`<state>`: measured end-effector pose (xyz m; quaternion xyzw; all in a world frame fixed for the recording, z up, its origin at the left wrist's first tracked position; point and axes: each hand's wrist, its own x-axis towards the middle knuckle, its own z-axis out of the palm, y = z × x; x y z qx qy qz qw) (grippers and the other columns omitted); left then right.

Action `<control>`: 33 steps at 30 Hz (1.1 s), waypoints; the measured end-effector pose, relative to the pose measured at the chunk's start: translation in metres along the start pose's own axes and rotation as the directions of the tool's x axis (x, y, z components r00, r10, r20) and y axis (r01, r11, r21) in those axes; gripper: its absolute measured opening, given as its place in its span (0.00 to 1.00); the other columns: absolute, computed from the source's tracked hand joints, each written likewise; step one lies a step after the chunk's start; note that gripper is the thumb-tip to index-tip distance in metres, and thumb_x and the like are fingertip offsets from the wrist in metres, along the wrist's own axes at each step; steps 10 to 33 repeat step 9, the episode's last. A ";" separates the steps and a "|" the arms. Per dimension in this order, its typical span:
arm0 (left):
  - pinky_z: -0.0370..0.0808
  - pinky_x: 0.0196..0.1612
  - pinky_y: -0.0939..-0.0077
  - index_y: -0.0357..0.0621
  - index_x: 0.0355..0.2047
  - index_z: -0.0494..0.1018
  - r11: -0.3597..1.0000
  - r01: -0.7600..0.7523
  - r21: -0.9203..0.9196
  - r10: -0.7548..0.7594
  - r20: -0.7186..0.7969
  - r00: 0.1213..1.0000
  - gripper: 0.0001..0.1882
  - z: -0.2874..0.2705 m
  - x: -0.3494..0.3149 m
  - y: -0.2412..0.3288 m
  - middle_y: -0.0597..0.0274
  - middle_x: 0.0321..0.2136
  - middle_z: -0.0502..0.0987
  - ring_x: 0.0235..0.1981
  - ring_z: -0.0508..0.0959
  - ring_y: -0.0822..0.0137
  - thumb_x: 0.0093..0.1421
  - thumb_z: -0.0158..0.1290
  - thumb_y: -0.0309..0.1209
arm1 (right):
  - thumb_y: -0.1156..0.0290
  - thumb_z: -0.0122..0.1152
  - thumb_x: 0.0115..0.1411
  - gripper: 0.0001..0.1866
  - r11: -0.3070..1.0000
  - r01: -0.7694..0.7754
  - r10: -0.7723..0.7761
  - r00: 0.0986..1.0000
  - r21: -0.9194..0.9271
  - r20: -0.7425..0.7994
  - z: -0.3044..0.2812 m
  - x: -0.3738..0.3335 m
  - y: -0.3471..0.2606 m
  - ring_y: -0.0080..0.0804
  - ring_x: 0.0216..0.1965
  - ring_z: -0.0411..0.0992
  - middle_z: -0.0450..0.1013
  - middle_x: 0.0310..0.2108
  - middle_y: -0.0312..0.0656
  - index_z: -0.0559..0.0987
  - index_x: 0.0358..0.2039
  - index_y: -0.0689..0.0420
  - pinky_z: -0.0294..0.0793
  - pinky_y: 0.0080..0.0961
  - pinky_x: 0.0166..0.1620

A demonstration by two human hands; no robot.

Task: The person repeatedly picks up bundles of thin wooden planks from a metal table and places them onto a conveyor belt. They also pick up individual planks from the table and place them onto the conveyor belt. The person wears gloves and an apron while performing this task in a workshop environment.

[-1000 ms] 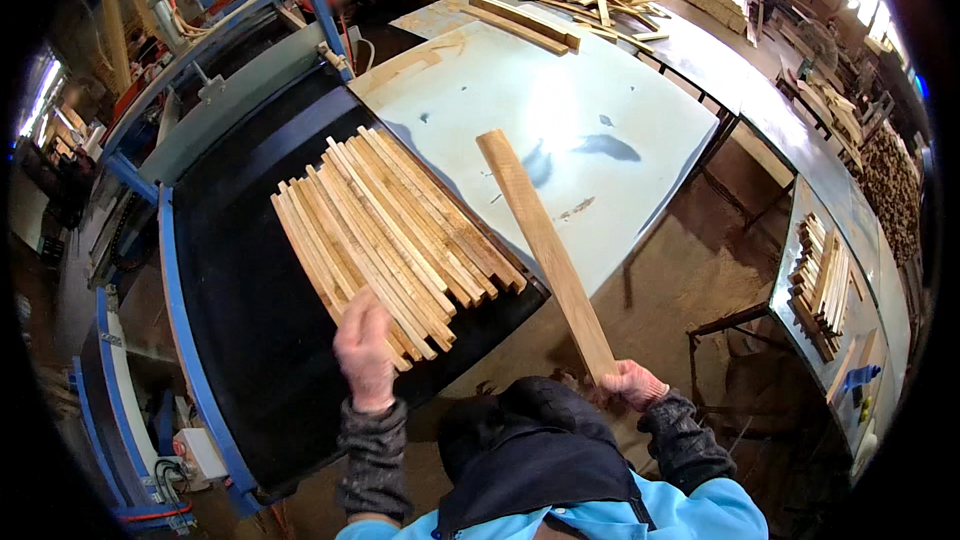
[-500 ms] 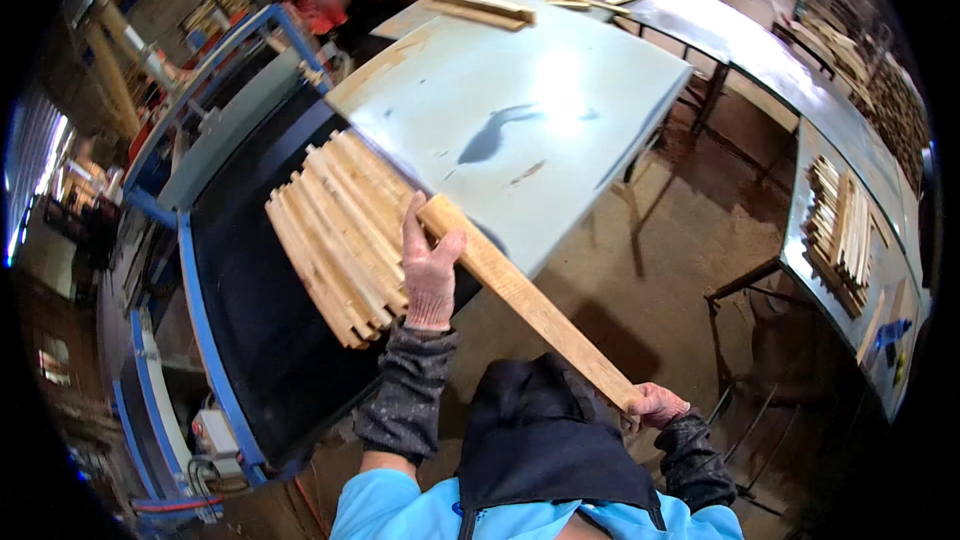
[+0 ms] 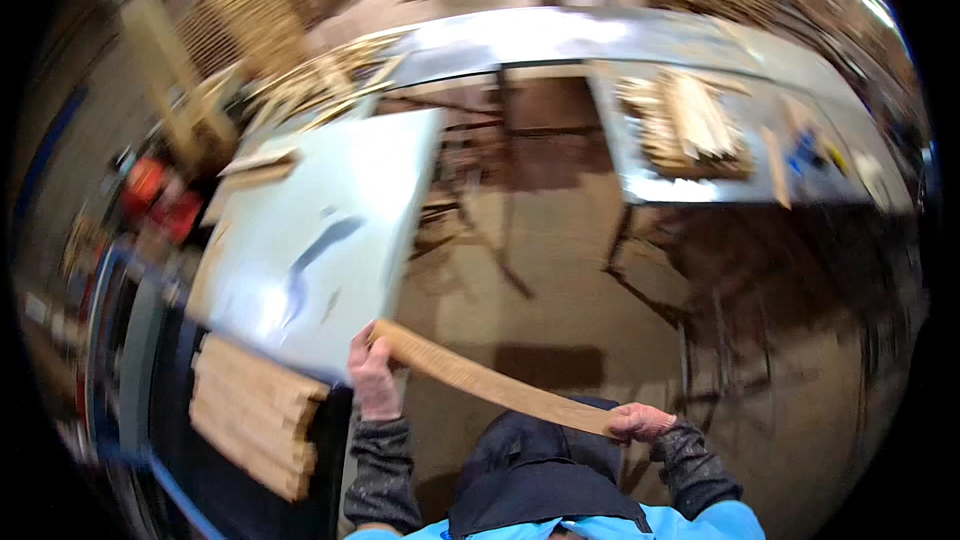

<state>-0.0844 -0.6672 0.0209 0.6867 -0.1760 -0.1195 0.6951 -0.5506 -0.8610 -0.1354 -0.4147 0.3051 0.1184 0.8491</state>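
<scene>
A long wooden strip (image 3: 490,377) spans the space in front of my body, held at both ends. My left hand (image 3: 374,378), in a pale glove, is closed round its left end, near the corner of the metal-topped table. The right end sits in the grip of my right hand (image 3: 640,422), which is gloved too. Left of my left arm, a row of wooden strips (image 3: 255,415) lies side by side on a black conveyor belt (image 3: 175,420). Motion blurs much of the scene.
A pale metal-topped table (image 3: 330,210) stands ahead to the left, with boards (image 3: 255,170) on it. At the right, another metal table (image 3: 640,185) carries stacked strips (image 3: 690,130) and a blue tool (image 3: 803,153). A person in red (image 3: 160,195) is at the far left. Loose sticks (image 3: 330,85) are heaped behind.
My view has swung to the right, bringing the right-hand table nearer the middle. The wooden strip stays in both hands and has moved away from the row on the belt.
</scene>
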 end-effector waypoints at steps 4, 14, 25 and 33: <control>0.84 0.42 0.67 0.36 0.62 0.75 0.985 0.168 -0.033 -0.157 0.229 0.961 0.23 0.072 -0.008 -0.012 0.53 0.48 0.80 0.44 0.82 0.62 0.70 0.51 0.34 | 0.54 0.70 0.68 0.17 0.991 0.027 0.000 0.980 0.130 -0.200 0.034 -0.042 0.067 0.26 0.31 0.72 0.75 0.30 0.35 0.83 0.39 0.56 0.70 0.26 0.34; 0.89 0.41 0.66 0.44 0.64 0.74 0.942 0.334 0.035 -0.284 0.614 0.737 0.24 0.179 -0.024 -0.130 0.56 0.49 0.83 0.44 0.87 0.60 0.75 0.55 0.45 | 0.52 0.70 0.69 0.16 0.924 0.186 0.013 0.859 0.334 -0.512 0.089 -0.121 0.161 0.28 0.33 0.73 0.80 0.35 0.38 0.85 0.43 0.52 0.71 0.26 0.34; 0.89 0.41 0.66 0.44 0.64 0.74 0.942 0.334 0.035 -0.284 0.614 0.737 0.24 0.179 -0.024 -0.130 0.56 0.49 0.83 0.44 0.87 0.60 0.75 0.55 0.45 | 0.52 0.70 0.69 0.16 0.924 0.186 0.013 0.859 0.334 -0.512 0.089 -0.121 0.161 0.28 0.33 0.73 0.80 0.35 0.38 0.85 0.43 0.52 0.71 0.26 0.34; 0.89 0.41 0.66 0.44 0.64 0.74 0.942 0.334 0.035 -0.284 0.614 0.737 0.24 0.179 -0.024 -0.130 0.56 0.49 0.83 0.44 0.87 0.60 0.75 0.55 0.45 | 0.52 0.70 0.69 0.16 0.924 0.186 0.013 0.859 0.334 -0.512 0.089 -0.121 0.161 0.28 0.33 0.73 0.80 0.35 0.38 0.85 0.43 0.52 0.71 0.26 0.34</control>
